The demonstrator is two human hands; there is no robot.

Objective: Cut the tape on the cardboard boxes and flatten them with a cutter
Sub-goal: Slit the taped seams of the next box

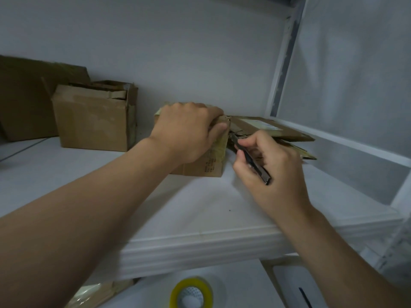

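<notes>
A small taped cardboard box (213,161) stands on the white shelf (200,210) at mid-frame. My left hand (189,130) grips it from above, fingers curled over its top right edge. My right hand (266,172) holds a dark cutter (251,161) like a pen, its tip close to the box's upper right corner. To the right of the box lies a stack of flattened cardboard (273,132).
A larger open cardboard box (93,121) stands at the left with a flat cardboard sheet (24,101) leaning behind it. A shelf post (282,63) rises at the back right. On the lower level lie a yellow tape roll (191,293) and more cardboard (97,294).
</notes>
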